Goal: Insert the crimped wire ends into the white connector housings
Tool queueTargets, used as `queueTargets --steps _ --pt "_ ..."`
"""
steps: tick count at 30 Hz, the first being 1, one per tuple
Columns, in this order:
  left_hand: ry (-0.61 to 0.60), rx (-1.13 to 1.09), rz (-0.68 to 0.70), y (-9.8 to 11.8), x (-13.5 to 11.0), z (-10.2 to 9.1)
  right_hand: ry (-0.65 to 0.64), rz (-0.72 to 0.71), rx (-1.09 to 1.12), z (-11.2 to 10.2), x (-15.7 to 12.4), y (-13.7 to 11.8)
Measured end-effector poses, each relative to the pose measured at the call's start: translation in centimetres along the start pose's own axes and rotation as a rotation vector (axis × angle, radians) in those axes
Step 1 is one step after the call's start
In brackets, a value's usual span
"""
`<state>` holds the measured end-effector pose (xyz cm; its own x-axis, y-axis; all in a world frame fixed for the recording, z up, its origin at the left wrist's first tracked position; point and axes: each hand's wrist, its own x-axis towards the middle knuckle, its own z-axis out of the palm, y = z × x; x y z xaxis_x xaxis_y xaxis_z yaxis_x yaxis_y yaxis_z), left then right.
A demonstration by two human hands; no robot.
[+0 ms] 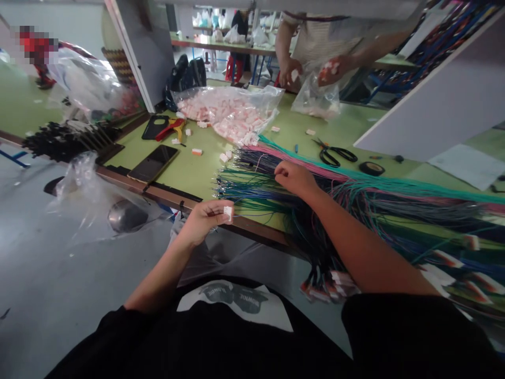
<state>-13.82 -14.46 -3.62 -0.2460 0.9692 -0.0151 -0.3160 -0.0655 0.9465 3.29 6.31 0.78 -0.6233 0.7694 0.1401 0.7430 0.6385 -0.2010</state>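
A small white-and-orange plastic connector housing (228, 212) is pinched between the thumb and fingers of my left hand (207, 217), just over the table's front edge. My right hand (294, 177) is above the wire bundles with its fingers curled together; whatever lies between the fingertips is hidden. Beneath it run dark grey wires (252, 158), while green and blue wires (248, 189) with bare metal terminals spread nearer to me. Pink and turquoise wires (379, 184) stretch off to the right. Finished-looking wires with housings (331, 287) hang over the front edge.
Behind the wires lies a clear bag of housings (232, 108). Scissors (335, 153), black tape (371, 168), a phone (153, 163) and red-yellow pliers (171, 129) rest on the green table (185, 181). Across it, a co-worker's hands (333, 71) hold housings over another bag (317, 100).
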Motion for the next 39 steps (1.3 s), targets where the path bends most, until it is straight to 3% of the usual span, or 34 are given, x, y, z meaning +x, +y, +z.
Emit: queueTargets --steps 4,10,14,18,24,30,39 --pt "0.035 -0.104 -0.029 -0.4 0.5 0.1 -0.099 -0.069 0.128 -0.7 -0.2 1.1" --pt "0.110 -0.219 -0.031 -1.0 0.9 0.3 0.105 0.102 0.737 -3.1 -0.5 3.7" --pt "0.097 -0.264 -0.059 -1.0 1.1 0.1 -0.035 0.041 0.871 -3.9 -1.8 1.9" --pt "0.072 -0.294 -0.075 -1.1 1.3 0.0 -0.210 -0.150 0.687 -4.0 -3.6 -3.0" --pt "0.060 -0.285 -0.085 -1.0 1.6 -0.1 -0.195 -0.437 0.483 -2.4 -4.7 -8.5" --pt "0.072 -0.308 -0.104 -1.0 1.7 0.0 -0.116 -0.363 0.353 -0.3 -4.6 -8.3" --pt "0.061 -0.295 -0.053 -1.5 1.7 -0.1 -0.176 -0.336 0.273 0.0 -4.7 -8.0"
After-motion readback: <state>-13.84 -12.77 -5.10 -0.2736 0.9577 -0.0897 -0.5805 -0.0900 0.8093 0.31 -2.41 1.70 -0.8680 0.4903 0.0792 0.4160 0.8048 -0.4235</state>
